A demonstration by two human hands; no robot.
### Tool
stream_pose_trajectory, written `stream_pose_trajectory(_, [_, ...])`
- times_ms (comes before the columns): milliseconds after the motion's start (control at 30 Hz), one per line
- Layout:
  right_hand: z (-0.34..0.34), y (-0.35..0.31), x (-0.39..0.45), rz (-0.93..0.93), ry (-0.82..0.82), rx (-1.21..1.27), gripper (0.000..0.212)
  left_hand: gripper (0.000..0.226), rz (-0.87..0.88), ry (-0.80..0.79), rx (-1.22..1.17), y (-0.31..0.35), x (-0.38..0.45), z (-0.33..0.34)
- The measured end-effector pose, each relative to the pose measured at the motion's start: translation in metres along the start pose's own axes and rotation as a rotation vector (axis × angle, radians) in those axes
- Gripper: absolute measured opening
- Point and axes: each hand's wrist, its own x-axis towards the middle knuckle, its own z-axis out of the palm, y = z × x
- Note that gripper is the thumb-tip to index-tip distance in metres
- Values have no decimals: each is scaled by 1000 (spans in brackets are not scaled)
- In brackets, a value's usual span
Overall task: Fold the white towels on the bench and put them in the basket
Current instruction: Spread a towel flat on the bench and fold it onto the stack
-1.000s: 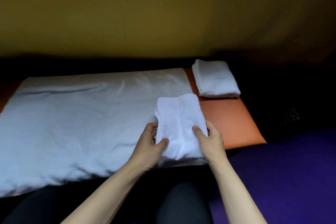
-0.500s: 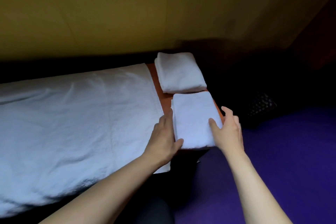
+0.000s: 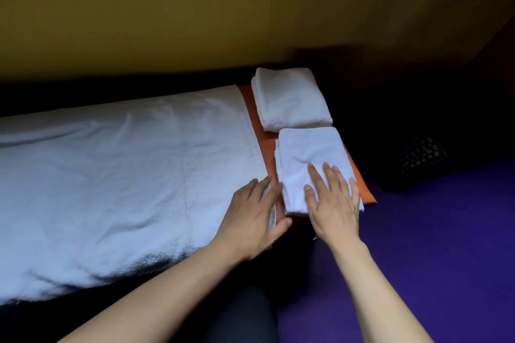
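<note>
You have two folded white towels (image 3: 312, 159) (image 3: 291, 99) on the orange table (image 3: 257, 120), a large one (image 3: 125, 175) spread flat, dark basket (image 3: 415, 161) beside.

No writing, label, brand mark or number can be read anywhere in view — not on any cloth, surface or wall.
</note>
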Motion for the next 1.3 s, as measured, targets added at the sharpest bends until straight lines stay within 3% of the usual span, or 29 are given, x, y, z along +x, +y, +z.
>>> stream_pose_trajectory(133, [-6,-6,-1,24,-32,39,57,97,58,-9,112,-16,-39,14])
stream_pose_trajectory(267, [-22,-18,1,60,9,148,50,50,90,180,142,-28,-48,24])
stream_pose_trajectory(400, [-39,-40,3,33,131,240,40,32,119,345,13,-22,-43,8])
stream_pose_trajectory(500, [-48,-54,6,27,66,332,31,25,79,281,-65,-22,-42,8])
stream_pose_trajectory(633, [-51,-65,5,59,-15,395,25,71,-32,54,106,-7,-40,17])
stream_pose_trajectory(700, [-52,-68,5,64,-37,402,25,69,-70,32,216,4,-37,17])
stream_pose_trajectory(767, [-54,-70,4,73,-70,408,23,49,-100,149,208,7,-30,17])
stream_pose_trajectory(833, [-56,-71,5,83,-102,414,22,16,-97,275,117,2,-27,15])
stream_pose_trajectory(1000, [-59,-83,25,149,-197,549,18,15,-214,398,-409,-11,-50,-13])
stream_pose_trajectory(1067, [-56,-98,41,191,-235,661,26,15,-229,441,-550,-13,-63,-26])
stream_pose_trajectory(1167, [-45,-124,68,285,-361,767,45,16,-211,465,-650,-13,-78,-43])
stream_pose_trajectory(1233, [-39,-142,81,368,-444,834,47,16,-209,479,-674,-16,-85,-51])
stream_pose_trajectory(1300, [-35,-158,94,377,-420,849,46,15,-205,478,-681,-20,-91,-56])
